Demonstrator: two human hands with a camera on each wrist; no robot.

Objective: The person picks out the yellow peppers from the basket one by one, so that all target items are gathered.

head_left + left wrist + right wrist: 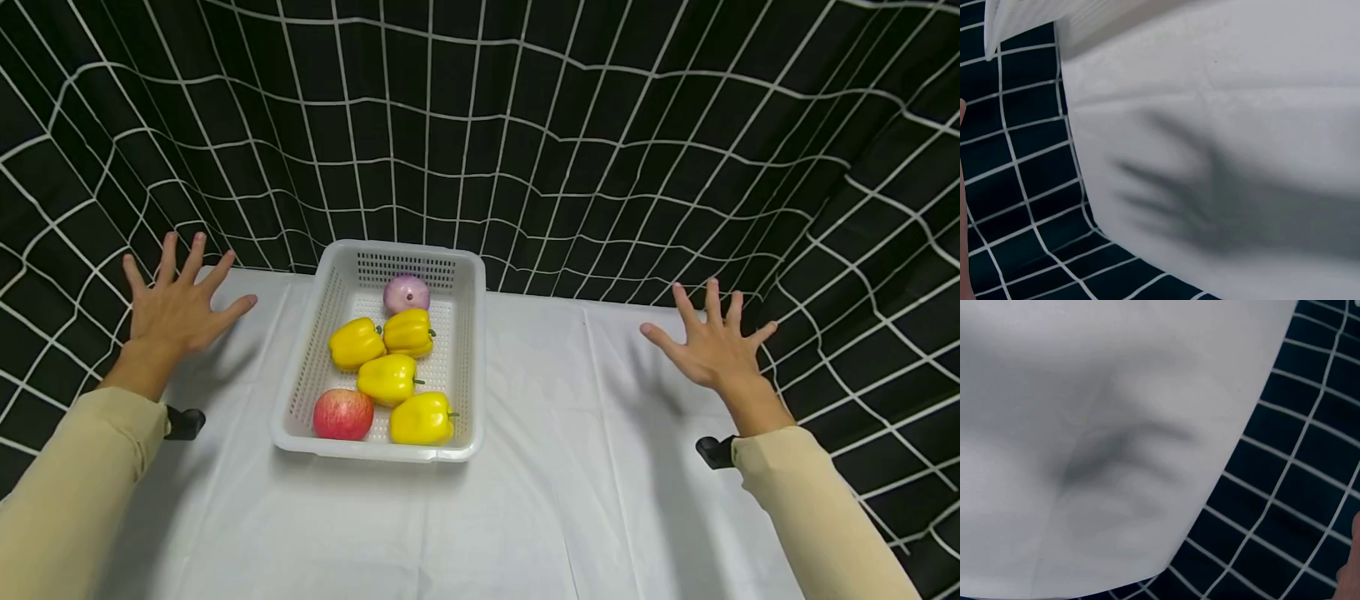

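Note:
My left hand (pixel 176 308) hovers to the left of a white plastic basket (pixel 378 451), fingers spread and nothing held. On the far right, my right hand (pixel 715 346) is also spread in the air above the table, apart from everything. Inside the basket lie several yellow bell peppers (pixel 386 379), a red apple (pixel 342 415) at the near left corner, and a round purple onion-like vegetable (pixel 407 294) near the far wall. Only a sliver of the left hand (pixel 963 206) shows in the left wrist view, and a sliver of the right hand (pixel 1349 562) in the right wrist view.
A white cloth (pixel 540 467) covers the table, with both hands' shadows falling on it. Black curtain with a white grid (pixel 487 125) surrounds the back and sides. Small black wrist mounts (pixel 185 423) sit at the cuffs of the beige sleeves (pixel 82 492).

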